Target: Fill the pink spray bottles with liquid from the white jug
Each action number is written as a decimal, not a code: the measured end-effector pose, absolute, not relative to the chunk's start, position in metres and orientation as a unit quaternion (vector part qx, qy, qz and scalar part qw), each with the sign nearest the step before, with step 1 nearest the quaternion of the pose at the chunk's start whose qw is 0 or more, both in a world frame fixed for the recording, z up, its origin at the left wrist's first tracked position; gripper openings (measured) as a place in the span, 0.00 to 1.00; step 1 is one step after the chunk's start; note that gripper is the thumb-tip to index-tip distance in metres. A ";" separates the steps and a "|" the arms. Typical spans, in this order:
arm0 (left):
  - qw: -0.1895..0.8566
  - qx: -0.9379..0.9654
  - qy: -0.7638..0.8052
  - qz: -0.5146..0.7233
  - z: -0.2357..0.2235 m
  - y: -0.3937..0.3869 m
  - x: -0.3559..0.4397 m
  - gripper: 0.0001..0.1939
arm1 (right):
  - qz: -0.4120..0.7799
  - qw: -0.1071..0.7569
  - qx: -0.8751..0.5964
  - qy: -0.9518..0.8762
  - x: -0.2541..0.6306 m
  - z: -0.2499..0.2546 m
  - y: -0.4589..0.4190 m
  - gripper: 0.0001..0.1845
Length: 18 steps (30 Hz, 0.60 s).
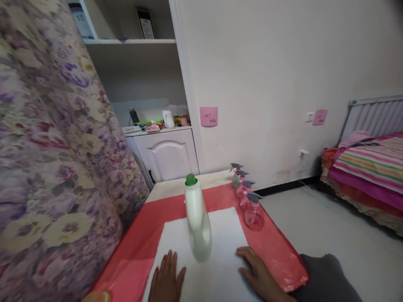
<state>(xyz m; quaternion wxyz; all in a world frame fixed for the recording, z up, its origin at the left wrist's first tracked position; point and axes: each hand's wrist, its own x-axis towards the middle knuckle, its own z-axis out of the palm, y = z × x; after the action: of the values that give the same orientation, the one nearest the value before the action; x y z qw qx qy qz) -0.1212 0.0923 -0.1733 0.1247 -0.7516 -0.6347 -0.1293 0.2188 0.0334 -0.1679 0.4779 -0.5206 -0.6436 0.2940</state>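
Observation:
A pale green plastic bottle [199, 226] with a side handle stands upright on a white cloth [220, 268]. At its neck a rounded green piece [190, 180] shows; whether it sits in the mouth or behind it I cannot tell. My left hand [166, 277] lies flat on the cloth, left of the bottle, fingers outstretched and holding nothing. To the bottle's right, my right hand [256, 270] rests at the cloth's right edge with thumb and fingers apart, also holding nothing. Neither hand touches the bottle.
Several spray bottles [253, 216] stand in a row along the right side of the red-covered table [132, 243]. A round-rimmed object [97, 297] is partly visible at the lower left. A floral curtain [63, 167] hangs on the left; a bed [371, 163] stands at right.

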 end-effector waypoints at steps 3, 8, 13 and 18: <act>0.136 -0.749 -0.636 -0.126 -0.173 0.091 -0.120 0.32 | 0.304 0.505 -0.538 -0.603 0.230 -0.158 0.036 0.18; 0.133 -0.749 -0.634 -0.143 -0.175 0.091 -0.121 0.31 | 0.285 0.544 -0.606 -0.506 0.265 -0.149 0.048 0.18; 0.116 -0.742 -0.638 -0.168 -0.177 0.092 -0.122 0.30 | 0.263 0.566 -0.666 -0.409 0.302 -0.153 0.071 0.35; 0.107 -0.745 -0.636 -0.170 -0.177 0.092 -0.124 0.30 | 0.253 0.561 -0.676 -0.405 0.314 -0.158 0.100 0.50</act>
<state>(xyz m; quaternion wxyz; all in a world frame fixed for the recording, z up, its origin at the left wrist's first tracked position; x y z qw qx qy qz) -0.1238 0.0920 -0.1767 0.1067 -0.7450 -0.6361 -0.1702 0.3145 0.0998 -0.1577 0.5612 -0.6757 -0.4055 0.2533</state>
